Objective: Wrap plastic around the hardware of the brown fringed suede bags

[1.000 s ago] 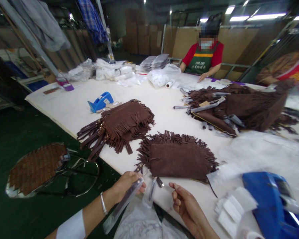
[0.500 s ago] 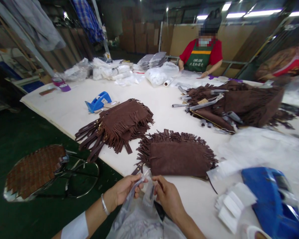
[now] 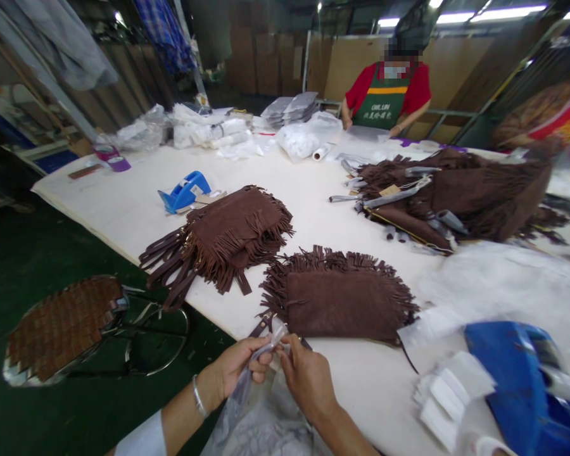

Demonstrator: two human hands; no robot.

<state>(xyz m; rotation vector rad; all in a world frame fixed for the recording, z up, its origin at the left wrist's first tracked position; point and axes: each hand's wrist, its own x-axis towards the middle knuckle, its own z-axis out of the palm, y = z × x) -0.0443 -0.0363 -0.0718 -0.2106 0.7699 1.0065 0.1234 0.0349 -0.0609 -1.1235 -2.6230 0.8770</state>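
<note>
My left hand (image 3: 244, 364) pinches a clear plastic bag (image 3: 266, 411) that hangs over the table's near edge. Close against it, my right hand (image 3: 306, 373) has its thumb and fingers closed on the gathered top of the plastic. Just beyond both hands lies a brown fringed suede bag (image 3: 346, 304), with a dark strap end (image 3: 261, 323) reaching toward the plastic. To the left of that bag, a pile of brown fringed bags (image 3: 240, 225) lies with straps and metal clasps sticking out. What is inside the plastic is blurred.
A blue tape dispenser (image 3: 522, 386) and folded white slips (image 3: 451, 392) are at the right; another blue dispenser (image 3: 185, 192) stands farther left. More fringed bags (image 3: 484, 190) and plastic film (image 3: 517, 285) spread rightward. A stool (image 3: 66, 329) is left. A co-worker (image 3: 389, 101) stands across the table.
My right hand has moved left, up against my left hand, and the gap between them on the plastic has closed. The view has shifted slightly.
</note>
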